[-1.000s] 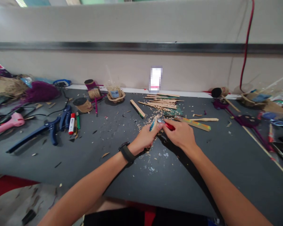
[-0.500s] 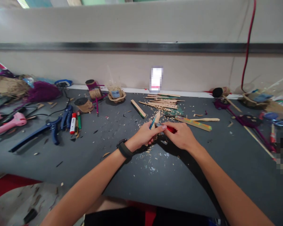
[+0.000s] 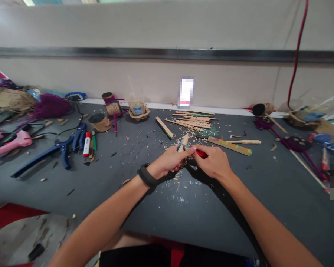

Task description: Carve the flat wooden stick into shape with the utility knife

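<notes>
My left hand (image 3: pixel 171 159) is closed around a small strip of wood (image 3: pixel 185 139), pale with a blue-painted side and a pointed far end. Against that wood, my right hand (image 3: pixel 213 159) grips a carving knife by its red handle (image 3: pixel 202 153); most of the blade is hidden between the hands. My left thumb reaches over to the knife near my right fingers. Wood shavings (image 3: pixel 180 176) lie scattered beneath both hands. Just beyond them is a pile of carved wooden sticks (image 3: pixel 196 122).
A flat wood strip (image 3: pixel 164 128) and a painted strip (image 3: pixel 229 145) lie near the hands. To the left are blue cutters (image 3: pixel 44 155), a red-and-white marker (image 3: pixel 87 144) and a pink glue gun (image 3: pixel 13 144). A cup (image 3: pixel 137 108) stands at the back; a blurred bright screen leans on the wall.
The view has shifted slightly. Both hands keep their hold on the wood and the knife, with hardly any visible movement between them.
</notes>
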{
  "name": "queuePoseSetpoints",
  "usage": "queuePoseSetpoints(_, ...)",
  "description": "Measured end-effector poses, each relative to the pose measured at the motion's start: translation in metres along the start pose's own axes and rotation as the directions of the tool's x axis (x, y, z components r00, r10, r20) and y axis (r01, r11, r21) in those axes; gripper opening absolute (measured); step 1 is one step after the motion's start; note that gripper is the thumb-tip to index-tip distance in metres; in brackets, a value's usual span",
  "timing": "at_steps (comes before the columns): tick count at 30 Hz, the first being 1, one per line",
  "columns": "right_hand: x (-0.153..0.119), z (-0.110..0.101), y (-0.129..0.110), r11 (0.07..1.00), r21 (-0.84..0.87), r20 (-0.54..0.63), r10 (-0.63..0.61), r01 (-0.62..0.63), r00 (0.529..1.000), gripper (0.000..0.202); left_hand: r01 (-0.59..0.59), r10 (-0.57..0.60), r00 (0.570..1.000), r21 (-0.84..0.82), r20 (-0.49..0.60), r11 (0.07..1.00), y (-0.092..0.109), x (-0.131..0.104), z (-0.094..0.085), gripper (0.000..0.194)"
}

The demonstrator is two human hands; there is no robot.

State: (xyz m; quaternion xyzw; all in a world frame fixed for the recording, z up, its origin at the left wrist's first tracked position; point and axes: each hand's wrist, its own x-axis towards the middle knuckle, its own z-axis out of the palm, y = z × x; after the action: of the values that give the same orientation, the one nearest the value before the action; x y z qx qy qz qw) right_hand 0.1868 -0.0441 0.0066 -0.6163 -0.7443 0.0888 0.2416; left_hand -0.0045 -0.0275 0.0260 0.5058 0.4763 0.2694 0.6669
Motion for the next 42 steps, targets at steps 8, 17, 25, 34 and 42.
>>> queuePoseSetpoints(8,0.000,0.004,-0.004,0.989,-0.136,-0.038,0.052,-0.057,0.998,0.039,0.008,-0.002,0.995,0.057,-0.104,0.998,-0.006,0.001,0.007,0.054)
queuePoseSetpoints(17,0.005,-0.003,0.003,0.990,-0.081,-0.137,0.100,-0.112,0.986,0.049,-0.082,0.087,0.993,0.078,-0.075,0.994,-0.013,0.007,0.012,0.049)
queuePoseSetpoints(25,0.007,-0.004,0.006,0.990,0.088,-0.233,0.132,-0.114,0.964,0.058,-0.058,0.051,0.998,-0.359,-0.029,0.932,-0.009,0.017,0.004,0.046)
queuePoseSetpoints(34,0.006,-0.004,0.003,0.995,0.102,-0.150,0.018,-0.002,0.989,0.050,-0.228,0.208,0.973,-0.280,-0.097,0.933,-0.015,0.019,0.005,0.021)
queuePoseSetpoints(42,0.005,-0.004,0.002,0.994,0.102,-0.123,-0.034,0.047,0.992,0.043,-0.281,0.279,0.959,-0.031,-0.056,0.959,-0.017,0.019,0.004,0.011)
